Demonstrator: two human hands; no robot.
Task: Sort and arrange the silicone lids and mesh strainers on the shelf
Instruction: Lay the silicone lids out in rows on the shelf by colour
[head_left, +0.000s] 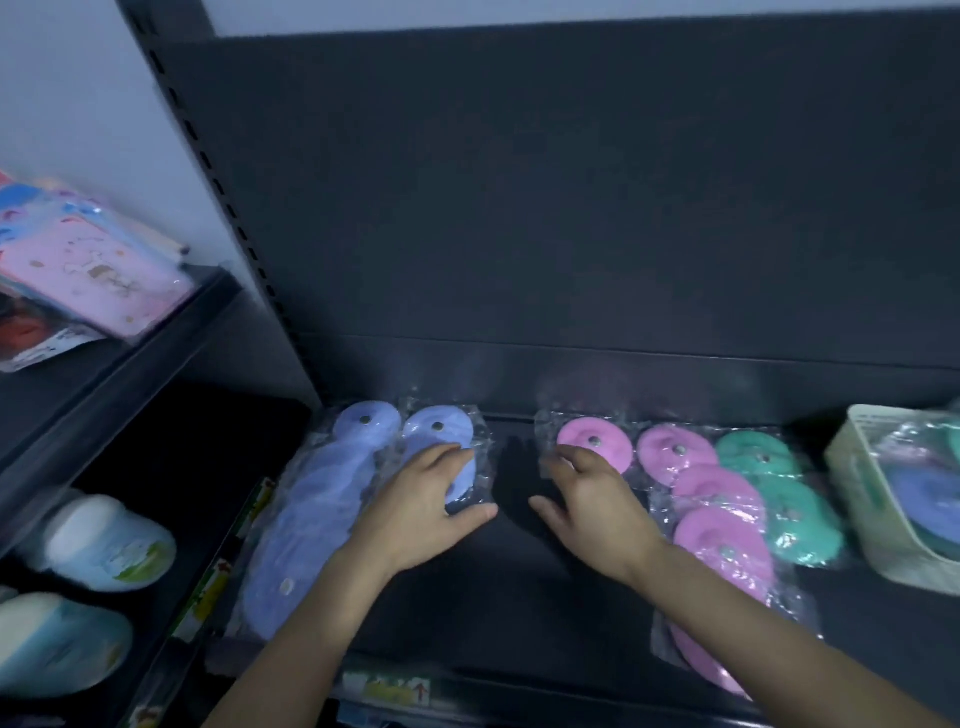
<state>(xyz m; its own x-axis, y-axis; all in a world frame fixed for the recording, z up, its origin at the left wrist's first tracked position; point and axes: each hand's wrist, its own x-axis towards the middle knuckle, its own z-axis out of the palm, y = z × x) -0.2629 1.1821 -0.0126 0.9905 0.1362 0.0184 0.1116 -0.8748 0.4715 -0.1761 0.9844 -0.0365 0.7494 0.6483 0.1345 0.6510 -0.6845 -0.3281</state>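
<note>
Now I am mid-sort on the shelf (519, 561), with its bare middle as my mark. My left hand (426, 509) lies flat, fingers spread, on a blue lid (441, 434) left of it; my right hand (592, 504) presses a pink lid (597, 441) right of it, neither grip closed. Next, I judge, each slides into its colour's row.

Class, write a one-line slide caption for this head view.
Left hand on bagged blue lids, right hand on a bagged pink lid.

Left hand (423, 506) hides part of a blue lid (441, 447); box (904, 499) cut off right
</note>
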